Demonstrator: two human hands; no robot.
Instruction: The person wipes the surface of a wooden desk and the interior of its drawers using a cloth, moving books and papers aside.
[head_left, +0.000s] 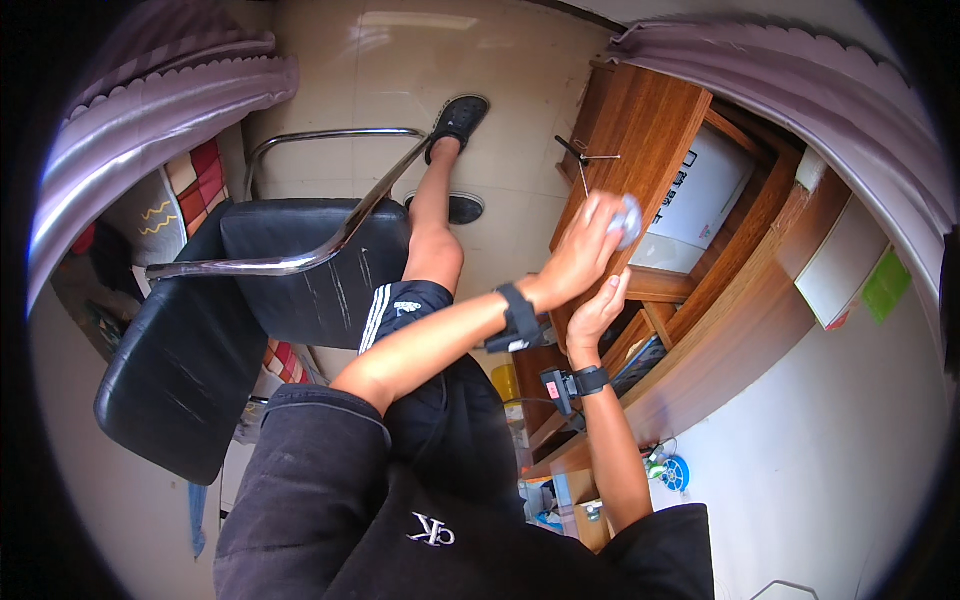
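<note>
Cloth [628, 220], a small pale wad, is pressed against the wooden side panel of the counter [640, 130], near its upper edge, with the left hand [583, 250] and its fingers closed around it. The right hand [598, 312] rests open and flat on the panel just below. Wiping looks under way; the next stroke calls for steady pressure along the panel's edge.

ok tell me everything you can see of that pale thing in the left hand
The pale wad looks like a crumpled cloth or tissue, whitish with a blue-grey tint, soft and bunched. Only part of it shows beyond the fingertips of the left hand, which grips it and presses it against the side panel of the brown wooden desk. The right hand is just below, apart from it.
</note>
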